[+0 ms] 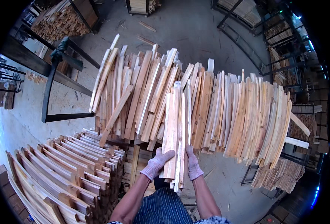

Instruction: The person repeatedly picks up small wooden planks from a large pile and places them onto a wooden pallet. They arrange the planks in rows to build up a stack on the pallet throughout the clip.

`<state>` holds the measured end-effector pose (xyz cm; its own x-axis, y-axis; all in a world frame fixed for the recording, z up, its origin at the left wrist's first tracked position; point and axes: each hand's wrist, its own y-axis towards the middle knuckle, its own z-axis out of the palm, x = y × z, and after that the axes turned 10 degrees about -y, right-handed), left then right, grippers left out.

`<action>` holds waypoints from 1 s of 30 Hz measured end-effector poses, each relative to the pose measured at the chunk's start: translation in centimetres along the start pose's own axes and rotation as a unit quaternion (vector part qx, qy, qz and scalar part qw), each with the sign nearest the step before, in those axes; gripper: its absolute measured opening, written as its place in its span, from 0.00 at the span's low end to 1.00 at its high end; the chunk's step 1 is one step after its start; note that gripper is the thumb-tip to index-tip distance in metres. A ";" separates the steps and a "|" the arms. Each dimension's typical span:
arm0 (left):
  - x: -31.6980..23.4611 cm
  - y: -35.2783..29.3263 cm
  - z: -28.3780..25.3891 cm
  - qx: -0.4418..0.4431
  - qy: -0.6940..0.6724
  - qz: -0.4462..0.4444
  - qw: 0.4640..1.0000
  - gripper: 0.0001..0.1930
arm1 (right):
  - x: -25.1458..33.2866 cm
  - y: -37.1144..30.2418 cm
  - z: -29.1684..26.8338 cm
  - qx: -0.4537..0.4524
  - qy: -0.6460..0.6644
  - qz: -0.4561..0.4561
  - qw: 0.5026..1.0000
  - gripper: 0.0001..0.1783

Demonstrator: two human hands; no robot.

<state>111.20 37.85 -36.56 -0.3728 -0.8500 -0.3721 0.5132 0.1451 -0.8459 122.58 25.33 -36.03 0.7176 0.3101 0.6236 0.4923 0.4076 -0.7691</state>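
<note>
We are gripping a bundle of long, pale wooden strips (171, 136) with our pink-gloved left hand (157, 163); our pink-gloved right hand (193, 165) is bracing the opposite side (the wood is hiding its fingers, so we cannot tell whether it is gripping), presumably aligning the strips. The bundle is extending before a long row of loose, tan wooden boards (239, 119).

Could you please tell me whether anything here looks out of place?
One slat slants across the left part of the long slat pile, out of line with the rest, and stray wooden strips lie on the floor beyond.
</note>
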 end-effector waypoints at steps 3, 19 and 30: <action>-3.8 -4.1 3.0 -0.014 0.136 -0.007 0.991 0.46 | 3.4 -2.3 -0.5 0.085 0.066 0.077 0.991 0.38; -6.0 -10.4 4.5 0.028 -0.253 -0.081 0.964 0.34 | 11.9 -6.9 2.7 0.162 -0.130 0.161 0.965 0.34; -0.6 -15.8 5.1 -0.060 -0.167 0.001 0.984 0.41 | 5.9 -9.3 0.7 0.176 -0.065 0.216 0.958 0.33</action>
<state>107.23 33.50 -21.01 -0.0875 -0.9659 -0.2436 0.4113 0.1877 -0.8920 121.89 23.95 -25.07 0.7380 0.6107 0.2871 -0.0505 0.4743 -0.8789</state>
